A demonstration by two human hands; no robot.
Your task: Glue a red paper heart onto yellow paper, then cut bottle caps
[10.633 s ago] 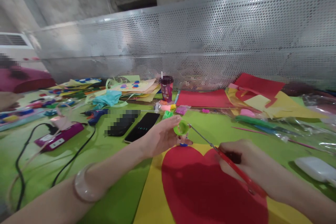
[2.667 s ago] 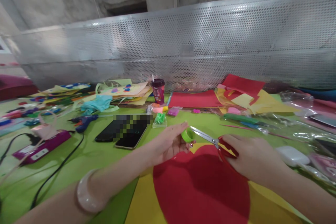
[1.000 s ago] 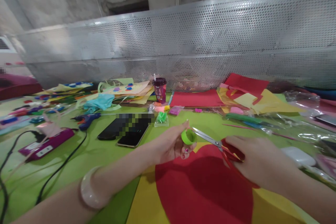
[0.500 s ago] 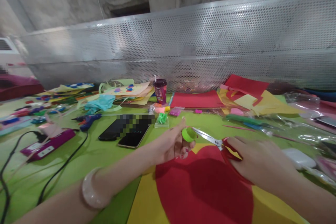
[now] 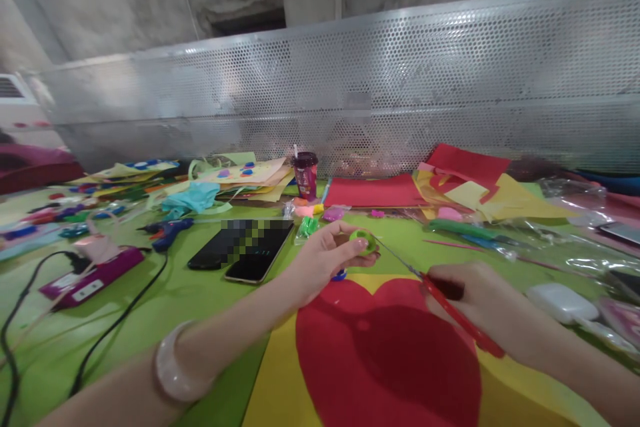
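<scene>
My left hand (image 5: 327,257) pinches a small lime-green rounded piece (image 5: 363,241) with a hollow facing up; its exact kind I cannot make out. My right hand (image 5: 467,303) is closed around the red handles of a pair of scissors (image 5: 453,307). Their thin blades point left, with the tips right at the green piece's edge. Below both hands lies a large red paper heart (image 5: 390,360) on a yellow sheet (image 5: 273,373). A small blue round thing (image 5: 340,275) shows under my left hand, partly hidden by it.
Two phones (image 5: 260,257) lie left of my hand. Farther left are a glue gun (image 5: 170,233) and a purple power strip (image 5: 95,277) with black cords. A lidded cup (image 5: 305,175) and red paper (image 5: 375,191) stand at the back. A white case (image 5: 563,301) lies right.
My left hand has turned over, its back now showing, and the green piece has tilted. The scissors have rotated from flat to edge-on, with their handles swinging down to the right.
</scene>
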